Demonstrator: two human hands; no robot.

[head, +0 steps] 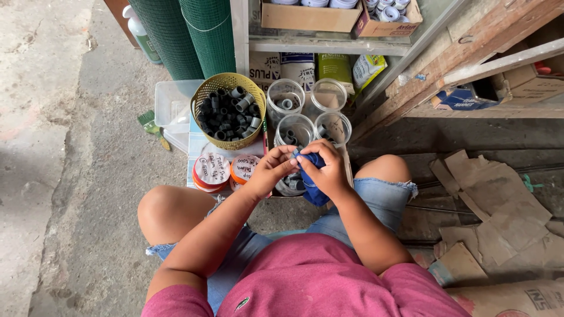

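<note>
Blue cloth (313,189): it is sitting between the two hands, just in front of the knees, and hanging down a little under the right hand.
Right hand (326,170): it is curling over the cloth from above, with the fingers bent tight together and clamped on it.
Left hand (269,171): it is reaching in from the side, with the fingertips pinched together and touching the cloth; I cannot tell if a small thing is in there.
Arms: both are bending in from the elbows and meeting in the middle.
Clear jars (295,130): four are standing just past the hands, with small grey rings inside.
Yellow basket (228,110): it is sitting left of the jars, holding many grey rings.
Orange lids (212,171): two are lying beside the left hand.
Green mesh rolls (188,35): they are standing behind the basket.
</note>
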